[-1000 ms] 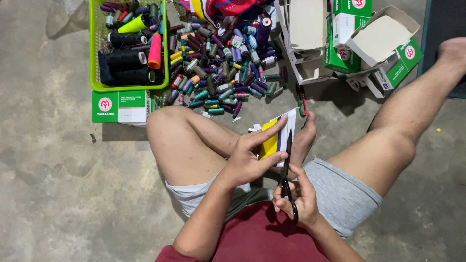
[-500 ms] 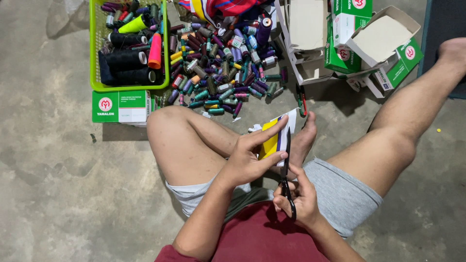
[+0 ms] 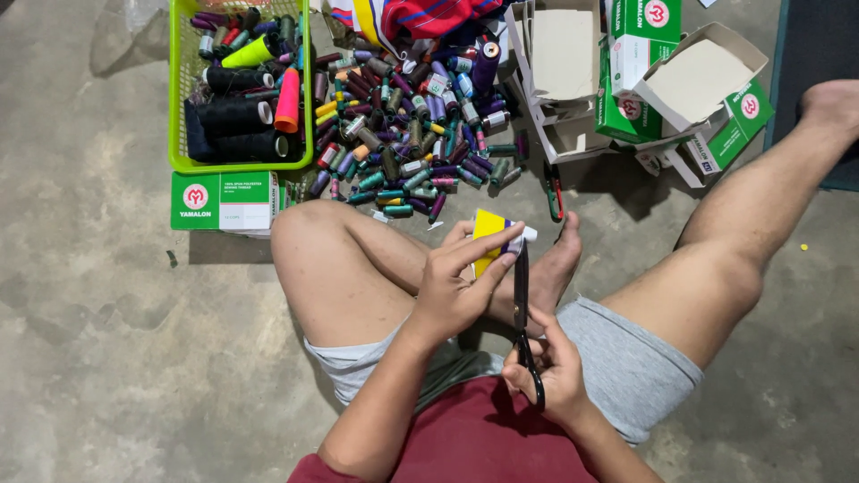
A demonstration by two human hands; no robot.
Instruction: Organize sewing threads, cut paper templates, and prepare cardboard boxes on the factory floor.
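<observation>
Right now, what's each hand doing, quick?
Left hand: closed on a small yellow and white box, fingers wrapped over it.
Right hand: closed on black scissors, blades pointing up at the box.

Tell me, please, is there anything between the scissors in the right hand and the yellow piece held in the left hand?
Nothing visible. The left hand pinches the yellow piece at its fingertips, and the scissors, gripped by the right hand, already reach up to its edge. Only the holding fingers lie close beside the blades.
</observation>
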